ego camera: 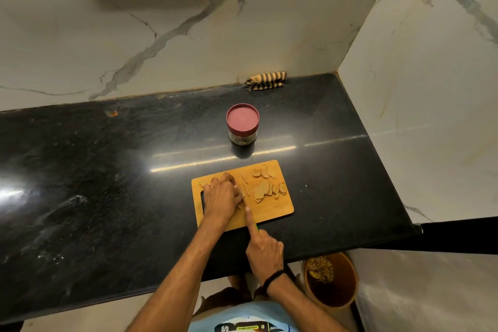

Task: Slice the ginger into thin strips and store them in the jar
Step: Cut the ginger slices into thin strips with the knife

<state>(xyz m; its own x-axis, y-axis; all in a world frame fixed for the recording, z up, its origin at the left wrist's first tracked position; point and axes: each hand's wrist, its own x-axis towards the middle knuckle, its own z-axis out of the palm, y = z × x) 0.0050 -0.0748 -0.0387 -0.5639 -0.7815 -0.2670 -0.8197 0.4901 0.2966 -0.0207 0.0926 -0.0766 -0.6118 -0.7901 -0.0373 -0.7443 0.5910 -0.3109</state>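
A wooden cutting board (272, 207) lies on the black counter. Flat ginger slices (265, 188) are spread over its right half, and thin strips (244, 183) lie near the middle. My left hand (221, 197) is curled over a piece of ginger on the board's left half, which it mostly hides. My right hand (262, 248) grips a knife, index finger stretched along the blade's spine; the blade is mostly hidden, right beside my left fingers. A glass jar (242, 124) with a dark red lid stands closed behind the board.
The black counter (107, 183) ends at marble walls behind and to the right. A striped folded cloth (265, 80) lies at the back wall. An orange bin (331, 279) with scraps stands on the floor below the counter's front right.
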